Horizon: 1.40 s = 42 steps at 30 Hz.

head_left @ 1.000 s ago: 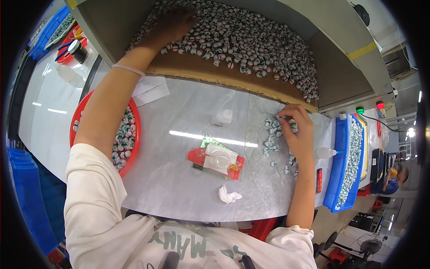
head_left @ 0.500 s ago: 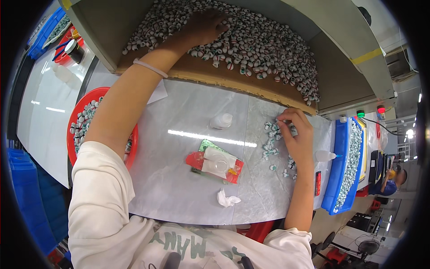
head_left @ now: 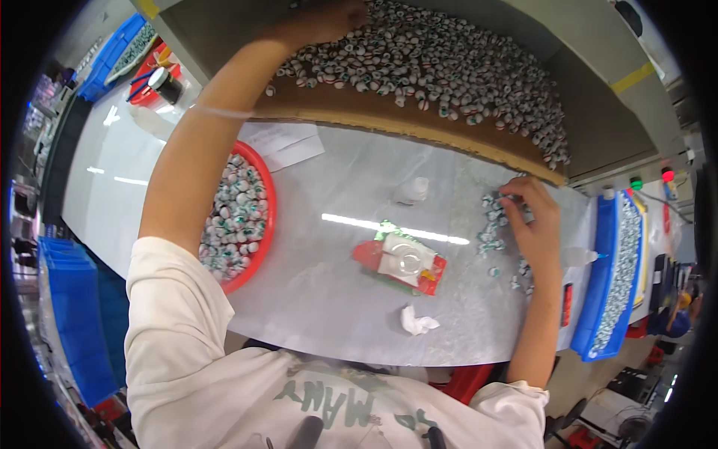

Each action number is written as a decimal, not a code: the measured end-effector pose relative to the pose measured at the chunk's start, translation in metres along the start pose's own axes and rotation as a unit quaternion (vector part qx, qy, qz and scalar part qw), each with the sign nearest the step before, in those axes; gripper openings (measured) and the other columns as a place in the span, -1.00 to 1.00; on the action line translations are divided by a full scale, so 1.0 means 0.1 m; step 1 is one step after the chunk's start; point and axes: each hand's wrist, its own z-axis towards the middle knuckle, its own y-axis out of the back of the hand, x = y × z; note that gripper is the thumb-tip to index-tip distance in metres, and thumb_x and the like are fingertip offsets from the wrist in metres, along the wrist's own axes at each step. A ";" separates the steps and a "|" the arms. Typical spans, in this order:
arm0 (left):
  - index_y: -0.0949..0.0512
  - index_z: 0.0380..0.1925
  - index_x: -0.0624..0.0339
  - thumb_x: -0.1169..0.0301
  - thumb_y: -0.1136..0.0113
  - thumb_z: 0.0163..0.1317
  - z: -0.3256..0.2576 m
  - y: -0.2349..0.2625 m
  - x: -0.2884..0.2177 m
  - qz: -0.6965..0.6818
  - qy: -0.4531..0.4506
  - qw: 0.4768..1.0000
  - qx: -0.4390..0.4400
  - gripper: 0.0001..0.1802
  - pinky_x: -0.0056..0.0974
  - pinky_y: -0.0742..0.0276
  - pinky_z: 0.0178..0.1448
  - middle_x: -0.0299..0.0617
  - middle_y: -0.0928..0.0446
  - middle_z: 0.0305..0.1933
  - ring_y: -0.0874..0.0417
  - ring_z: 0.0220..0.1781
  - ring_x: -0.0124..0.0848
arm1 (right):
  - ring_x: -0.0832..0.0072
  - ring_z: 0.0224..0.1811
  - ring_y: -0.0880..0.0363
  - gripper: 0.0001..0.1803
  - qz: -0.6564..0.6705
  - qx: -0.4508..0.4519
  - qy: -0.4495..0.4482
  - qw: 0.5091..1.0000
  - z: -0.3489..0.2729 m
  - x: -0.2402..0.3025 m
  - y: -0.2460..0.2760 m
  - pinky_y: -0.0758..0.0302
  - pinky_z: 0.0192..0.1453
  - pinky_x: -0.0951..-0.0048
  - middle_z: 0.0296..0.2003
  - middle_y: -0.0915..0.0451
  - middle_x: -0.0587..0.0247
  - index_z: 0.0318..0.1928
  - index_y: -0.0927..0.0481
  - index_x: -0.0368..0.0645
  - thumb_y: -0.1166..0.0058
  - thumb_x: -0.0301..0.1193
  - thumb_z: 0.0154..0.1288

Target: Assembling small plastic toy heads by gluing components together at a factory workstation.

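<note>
Left hand point(head_left: 340, 19), one: at the heaped white pieces point(head_left: 449, 60) in the bin point(head_left: 419, 135); fingers dim, cannot tell whether spread or pinching.
Right hand point(head_left: 532, 206), one: beside small green-white pieces point(head_left: 490, 239) on the tabletop point(head_left: 314, 299); thumb and forefinger nearly meeting, cannot tell whether they pinch one.
White pieces: beyond count, rounded, smooth.
Basin point(head_left: 271, 202), one: red, round, plastic, holding similar pieces.
Bottles point(head_left: 411, 191), two: plastic, one blue-tipped.
Tissue point(head_left: 417, 322), one: white, crumpled.
Tray point(head_left: 597, 280), one: blue, oblong, filled.

A streak of light point(head_left: 396, 228) crosses the grey table point(head_left: 314, 299); left of that table stands a white counter point(head_left: 101, 202), right of it, floor point(head_left: 594, 374).
</note>
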 end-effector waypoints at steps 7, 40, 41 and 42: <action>-0.47 -0.27 0.17 0.39 -0.03 0.20 -0.95 0.55 -0.62 0.110 0.121 0.963 0.212 -0.86 -0.29 -0.40 -0.10 -0.18 -0.51 -0.30 -0.50 -0.22 -0.34 | 0.41 -0.39 -0.47 -0.85 -0.002 0.011 -0.006 1.000 -0.02 -0.08 0.02 -0.40 -0.29 0.53 -0.36 -0.49 0.18 -0.36 -0.49 -0.33 -0.04 -0.69 -0.03; -0.36 0.09 0.08 0.04 0.07 0.25 0.33 -0.97 -0.53 0.110 -0.182 0.973 -0.092 -0.50 -0.11 -0.18 0.30 -0.02 -0.27 0.20 -0.23 0.27 -0.09 | 0.35 -0.38 -0.51 -0.84 -0.008 0.025 -0.006 1.000 -0.01 -0.02 -0.01 -0.45 -0.29 0.49 -0.39 -0.51 0.14 -0.36 -0.52 -0.31 -0.06 -0.68 -0.04; -0.36 0.10 0.03 0.04 0.08 0.26 0.32 -0.96 -0.51 0.120 -0.177 0.972 -0.102 -0.51 -0.11 -0.19 0.29 -0.05 -0.26 0.21 -0.23 0.27 -0.10 | 0.35 -0.37 -0.51 -0.84 -0.015 0.023 -0.005 1.000 -0.01 -0.03 0.01 -0.45 -0.28 0.49 -0.39 -0.51 0.14 -0.36 -0.52 -0.31 -0.05 -0.68 -0.04; -0.36 0.10 0.03 0.04 0.08 0.26 0.32 -0.95 -0.40 0.120 -0.177 0.972 -0.099 -0.51 -0.11 -0.19 0.29 -0.05 -0.26 0.21 -0.23 0.27 -0.10 | 0.34 -0.37 -0.52 -0.84 -0.020 0.024 -0.002 1.000 -0.02 -0.03 0.01 -0.45 -0.28 0.49 -0.39 -0.51 0.14 -0.35 -0.52 -0.31 -0.05 -0.68 -0.03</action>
